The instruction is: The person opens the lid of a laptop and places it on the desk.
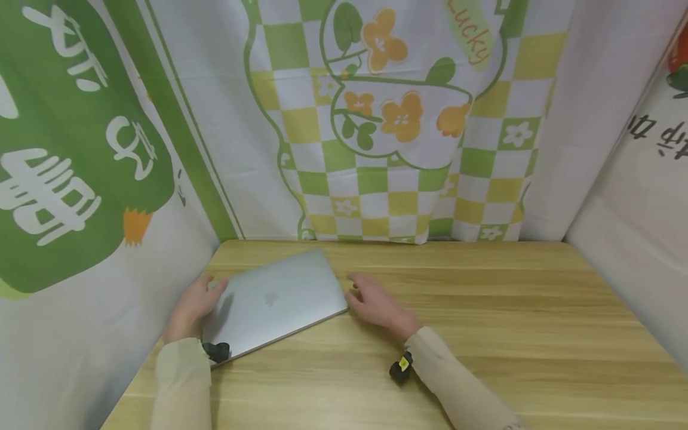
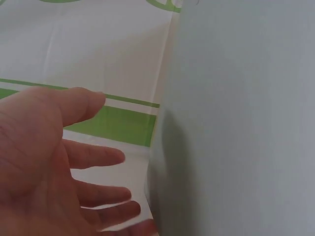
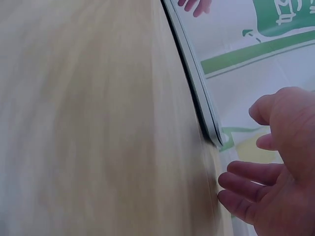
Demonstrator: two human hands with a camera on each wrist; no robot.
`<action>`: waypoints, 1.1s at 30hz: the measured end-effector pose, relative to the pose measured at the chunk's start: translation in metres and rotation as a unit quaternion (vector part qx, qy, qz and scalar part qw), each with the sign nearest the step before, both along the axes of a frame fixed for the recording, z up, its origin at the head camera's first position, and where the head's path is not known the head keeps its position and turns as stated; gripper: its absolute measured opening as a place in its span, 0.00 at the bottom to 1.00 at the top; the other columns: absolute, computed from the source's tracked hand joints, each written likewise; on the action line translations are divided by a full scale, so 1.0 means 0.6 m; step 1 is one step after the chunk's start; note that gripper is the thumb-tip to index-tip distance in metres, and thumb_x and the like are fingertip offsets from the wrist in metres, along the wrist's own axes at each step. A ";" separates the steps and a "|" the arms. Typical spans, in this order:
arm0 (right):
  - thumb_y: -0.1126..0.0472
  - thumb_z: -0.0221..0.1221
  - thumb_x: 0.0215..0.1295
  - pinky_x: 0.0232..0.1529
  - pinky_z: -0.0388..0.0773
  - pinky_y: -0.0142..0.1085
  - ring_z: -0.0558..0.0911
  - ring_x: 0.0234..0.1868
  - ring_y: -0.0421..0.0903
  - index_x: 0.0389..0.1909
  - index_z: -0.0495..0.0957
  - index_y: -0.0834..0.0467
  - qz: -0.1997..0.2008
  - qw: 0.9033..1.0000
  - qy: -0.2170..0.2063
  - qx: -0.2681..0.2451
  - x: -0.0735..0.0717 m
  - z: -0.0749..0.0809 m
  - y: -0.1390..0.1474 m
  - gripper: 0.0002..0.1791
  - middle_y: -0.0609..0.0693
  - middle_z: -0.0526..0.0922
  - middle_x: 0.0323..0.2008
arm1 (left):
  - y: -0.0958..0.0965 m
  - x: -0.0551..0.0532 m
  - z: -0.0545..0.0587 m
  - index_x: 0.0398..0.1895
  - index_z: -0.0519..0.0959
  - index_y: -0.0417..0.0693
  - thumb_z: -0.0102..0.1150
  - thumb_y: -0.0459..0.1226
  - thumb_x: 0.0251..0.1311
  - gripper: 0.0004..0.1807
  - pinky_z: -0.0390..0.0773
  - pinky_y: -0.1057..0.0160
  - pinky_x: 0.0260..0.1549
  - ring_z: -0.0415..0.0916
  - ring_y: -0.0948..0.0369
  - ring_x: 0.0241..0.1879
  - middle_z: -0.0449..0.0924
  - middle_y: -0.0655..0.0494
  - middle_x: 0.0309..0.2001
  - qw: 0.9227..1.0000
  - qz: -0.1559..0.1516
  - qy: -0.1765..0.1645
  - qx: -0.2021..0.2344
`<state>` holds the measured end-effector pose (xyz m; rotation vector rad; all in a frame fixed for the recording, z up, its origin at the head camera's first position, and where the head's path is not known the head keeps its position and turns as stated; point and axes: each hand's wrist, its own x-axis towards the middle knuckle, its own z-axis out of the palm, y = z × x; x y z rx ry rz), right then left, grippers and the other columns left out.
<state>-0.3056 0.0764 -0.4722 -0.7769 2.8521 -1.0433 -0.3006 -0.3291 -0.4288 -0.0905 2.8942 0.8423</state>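
Note:
A closed silver laptop (image 1: 290,301) with an apple logo lies at an angle on the wooden table. My left hand (image 1: 194,304) is beside its left edge. In the left wrist view, that hand's fingers (image 2: 101,194) are spread and loosely bent, with a gap between the thumb and the laptop lid (image 2: 241,118). At the opposite end, my right hand (image 1: 378,303) is close to the laptop's right corner. The right wrist view has the thin laptop side (image 3: 194,81) just ahead of the relaxed fingers (image 3: 246,189); neither hand grips it.
The wooden table (image 1: 484,334) extends to the right of the laptop. Behind it hangs a checkered, flower-printed curtain (image 1: 371,191). Printed cloth (image 1: 183,251) borders the left side, and white cloth (image 1: 634,233) the right. Small black wrist cameras (image 1: 400,367) are strapped at both cuffs.

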 end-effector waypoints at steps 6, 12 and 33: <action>0.53 0.51 0.73 0.67 0.71 0.49 0.74 0.65 0.57 0.70 0.63 0.65 0.014 1.000 0.004 0.009 0.000 0.000 -0.020 0.30 0.63 0.74 0.64 | -0.005 0.004 0.003 0.72 0.46 0.21 0.31 0.58 0.73 0.46 0.53 0.35 0.70 0.47 0.28 0.70 0.46 0.20 0.71 0.999 0.015 -0.032 -0.007; 0.52 0.50 0.73 0.68 0.69 0.49 0.73 0.64 0.54 0.71 0.62 0.63 0.016 1.000 -0.016 0.003 -0.001 0.003 -0.035 0.31 0.60 0.76 0.61 | -0.008 0.007 0.006 0.71 0.44 0.20 0.30 0.58 0.73 0.47 0.51 0.35 0.70 0.45 0.28 0.70 0.43 0.20 0.71 0.998 0.028 -0.054 -0.003; 0.50 0.51 0.72 0.71 0.66 0.48 0.69 0.69 0.56 0.71 0.63 0.61 -0.003 0.999 -0.043 0.014 -0.006 0.007 -0.047 0.31 0.60 0.71 0.67 | -0.004 0.020 0.008 0.49 0.64 0.21 0.55 0.47 0.66 0.31 0.79 0.61 0.23 0.73 0.51 0.31 0.71 0.37 0.36 0.993 0.080 -0.085 0.026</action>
